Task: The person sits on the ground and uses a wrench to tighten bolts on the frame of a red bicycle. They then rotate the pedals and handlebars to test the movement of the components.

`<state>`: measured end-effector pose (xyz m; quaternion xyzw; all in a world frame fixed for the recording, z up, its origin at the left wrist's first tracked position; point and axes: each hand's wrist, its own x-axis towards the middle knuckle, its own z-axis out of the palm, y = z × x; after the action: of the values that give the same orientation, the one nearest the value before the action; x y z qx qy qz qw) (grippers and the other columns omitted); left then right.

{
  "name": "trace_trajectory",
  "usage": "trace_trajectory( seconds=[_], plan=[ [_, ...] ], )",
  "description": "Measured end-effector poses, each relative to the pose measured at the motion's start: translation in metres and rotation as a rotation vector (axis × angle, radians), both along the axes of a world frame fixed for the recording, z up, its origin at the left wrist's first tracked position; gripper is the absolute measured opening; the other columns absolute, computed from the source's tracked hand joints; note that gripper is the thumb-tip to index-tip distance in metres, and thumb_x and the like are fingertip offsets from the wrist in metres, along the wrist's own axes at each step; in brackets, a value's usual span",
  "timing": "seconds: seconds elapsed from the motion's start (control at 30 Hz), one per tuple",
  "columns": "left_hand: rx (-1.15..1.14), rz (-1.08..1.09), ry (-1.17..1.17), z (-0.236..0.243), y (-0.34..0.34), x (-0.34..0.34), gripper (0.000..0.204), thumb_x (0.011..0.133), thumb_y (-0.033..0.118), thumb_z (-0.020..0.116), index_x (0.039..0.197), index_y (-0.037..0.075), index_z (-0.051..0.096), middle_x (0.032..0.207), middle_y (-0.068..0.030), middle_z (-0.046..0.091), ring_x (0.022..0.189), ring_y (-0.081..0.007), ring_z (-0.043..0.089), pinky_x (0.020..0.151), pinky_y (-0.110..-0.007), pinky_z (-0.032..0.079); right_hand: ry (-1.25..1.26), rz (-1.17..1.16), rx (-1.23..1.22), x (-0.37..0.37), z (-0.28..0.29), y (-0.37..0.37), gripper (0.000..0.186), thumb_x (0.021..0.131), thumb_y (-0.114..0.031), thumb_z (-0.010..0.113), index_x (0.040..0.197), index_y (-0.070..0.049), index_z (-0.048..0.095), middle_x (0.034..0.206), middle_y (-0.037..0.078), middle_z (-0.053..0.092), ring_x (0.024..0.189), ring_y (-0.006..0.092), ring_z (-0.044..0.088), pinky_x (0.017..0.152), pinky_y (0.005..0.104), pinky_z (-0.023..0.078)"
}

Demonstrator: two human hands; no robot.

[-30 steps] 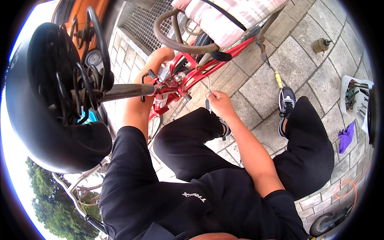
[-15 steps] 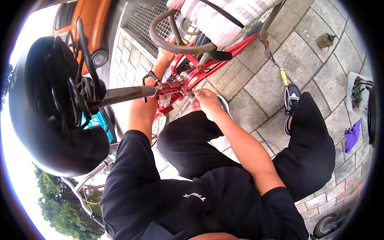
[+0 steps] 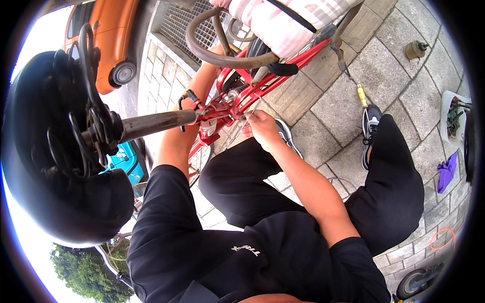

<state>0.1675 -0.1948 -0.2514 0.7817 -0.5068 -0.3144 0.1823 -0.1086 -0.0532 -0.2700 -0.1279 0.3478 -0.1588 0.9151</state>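
A red bicycle frame (image 3: 237,101) stands in front of me over grey paving. Its black saddle (image 3: 55,151) fills the left, seen from below, on a dark seat post (image 3: 151,123). My right hand (image 3: 260,127) is at the frame beside the seat clamp, fingers pinched on a thin cable (image 3: 254,103). My left hand (image 3: 211,63) reaches up behind the frame, and its fingers are hidden by the tubes and a rusty curved rim (image 3: 222,59). I am squatting, black trousers and dark shoes below the frame.
An orange car (image 3: 108,30) and a metal grate (image 3: 184,22) are at top left. A pink striped bundle (image 3: 288,20) sits on the bicycle. A brass-coloured can (image 3: 415,49), a white tub of tools (image 3: 451,118), a purple cloth (image 3: 446,171) and an orange cord (image 3: 442,237) lie right.
My right hand has moved up and left from above my knee to the frame by the seat clamp. My left hand has slid further up behind the frame.
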Motion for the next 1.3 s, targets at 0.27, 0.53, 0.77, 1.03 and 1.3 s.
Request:
trace_trajectory(
  seconds=[0.27, 0.53, 0.77, 1.03, 1.3],
  plan=[
    [-0.01, -0.248, -0.463, -0.009, 0.001, -0.004, 0.021, 0.097, 0.018, 0.052, 0.093, 0.002, 0.066, 0.079, -0.014, 0.066, 0.072, -0.0273, 0.065, 0.061, -0.039, 0.052, 0.038, -0.001, -0.017, -0.001, -0.003, -0.001, 0.021, 0.102, -0.02, 0.053, 0.103, 0.0, 0.06, 0.091, 0.011, 0.066, 0.071, 0.0197, 0.068, 0.064, 0.0334, 0.058],
    [0.012, -0.456, -0.822, -0.018, -0.003, -0.013, 0.024, 0.097, 0.022, 0.052, 0.095, 0.002, 0.066, 0.08, -0.0173, 0.067, 0.075, -0.0318, 0.066, 0.064, -0.042, 0.053, 0.045, -0.024, -0.053, 0.006, 0.002, 0.005, 0.021, 0.101, -0.019, 0.053, 0.101, 0.002, 0.06, 0.089, 0.011, 0.067, 0.068, 0.018, 0.067, 0.061, 0.0308, 0.057],
    [0.109, -0.376, -0.91, -0.004, 0.002, -0.006, 0.027, 0.097, 0.025, 0.051, 0.096, 0.002, 0.066, 0.08, -0.0202, 0.068, 0.077, -0.0358, 0.068, 0.066, -0.045, 0.054, 0.103, -0.067, -0.153, 0.008, 0.001, 0.012, 0.022, 0.1, -0.02, 0.057, 0.097, 0.001, 0.06, 0.082, 0.01, 0.065, 0.066, 0.0169, 0.067, 0.06, 0.0289, 0.056],
    [0.273, -0.071, -0.658, 0.051, 0.016, -0.036, 0.04, 0.092, 0.041, 0.055, 0.095, 0.005, 0.072, 0.098, -0.0239, 0.071, 0.091, -0.0415, 0.069, 0.083, -0.049, 0.054, 0.13, 0.008, -0.244, 0.002, 0.011, 0.005, 0.023, 0.098, -0.019, 0.056, 0.099, 0.002, 0.064, 0.08, 0.011, 0.07, 0.065, 0.0164, 0.069, 0.063, 0.0303, 0.053],
    [0.135, -0.24, -0.683, 0.007, -0.002, -0.015, 0.038, 0.089, 0.04, 0.06, 0.095, 0.003, 0.069, 0.092, -0.0227, 0.07, 0.085, -0.0407, 0.07, 0.076, -0.048, 0.055, 0.092, -0.011, -0.062, 0.007, 0.004, 0.004, 0.024, 0.1, -0.02, 0.054, 0.093, 0.001, 0.061, 0.074, 0.009, 0.066, 0.064, 0.0174, 0.068, 0.062, 0.0315, 0.053]
  ],
)
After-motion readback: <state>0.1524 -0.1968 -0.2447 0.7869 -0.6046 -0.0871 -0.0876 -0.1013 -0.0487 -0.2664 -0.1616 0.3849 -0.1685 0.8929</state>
